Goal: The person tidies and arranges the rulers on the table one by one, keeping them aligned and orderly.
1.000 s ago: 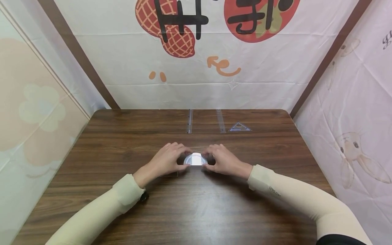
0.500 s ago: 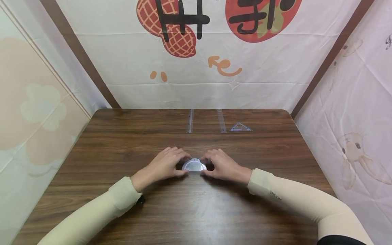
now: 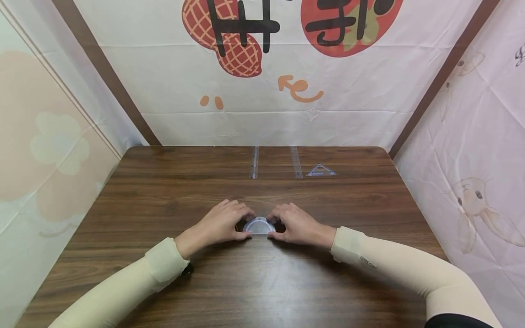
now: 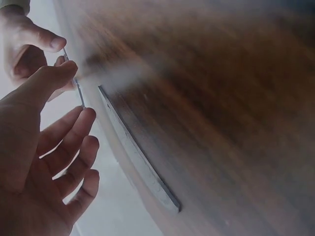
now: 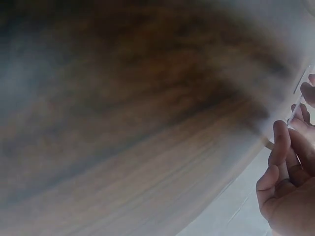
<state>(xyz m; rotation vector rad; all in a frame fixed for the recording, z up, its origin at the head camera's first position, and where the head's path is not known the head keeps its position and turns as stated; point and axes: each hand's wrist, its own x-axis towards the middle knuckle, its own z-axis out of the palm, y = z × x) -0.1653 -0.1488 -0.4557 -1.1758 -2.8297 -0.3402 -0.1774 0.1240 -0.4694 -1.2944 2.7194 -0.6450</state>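
Back hanging (image 3: 172,127): creased white cloth facing me, printed red, black and orange.
Left hanging (image 3: 24,182): pale, flower-printed, at my left.
Right hanging (image 3: 463,136): pinkish, rabbit-printed, at my right.
Brown strips (image 3: 109,73): slanting down both sides of the back hanging.
Surface (image 3: 361,200): dark wood-grain before me, far corners rounded.
Light: pale glare (image 3: 279,291) on the surface's near part.

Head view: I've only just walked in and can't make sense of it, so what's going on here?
A person holds a clear, half-round protractor by both ends, the left grip pinching one end and the right grip the other. It seems to be raised off the wooden table, its straight edge toward the person. Farther back, two clear rulers and a triangular set square lie on the table, untouched.
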